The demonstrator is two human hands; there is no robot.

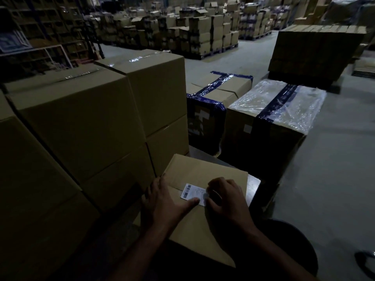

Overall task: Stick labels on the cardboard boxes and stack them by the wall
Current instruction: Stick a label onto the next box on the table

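On the cardboard box (203, 209) top, just right of the stacked cartons (81, 126), the left hand (162, 201) thumb pins the barcode label (192, 192) while the right hand (225, 199), fingers curled, presses its edge, so labelling looks underway; smoothing flat seems next.

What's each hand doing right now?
Left hand: open, resting on the box, thumb on the label.
Right hand: fingers curled, pressing the label down.

Pretty clearly a warehouse: dim hall with a grey concrete floor (328, 179), pallets of stacked brown cardboard cartons (205, 35) filling the back, dark storage racking (40, 27) on the left, and blue-taped, plastic-wrapped parcels (278, 106) sitting on the floor.
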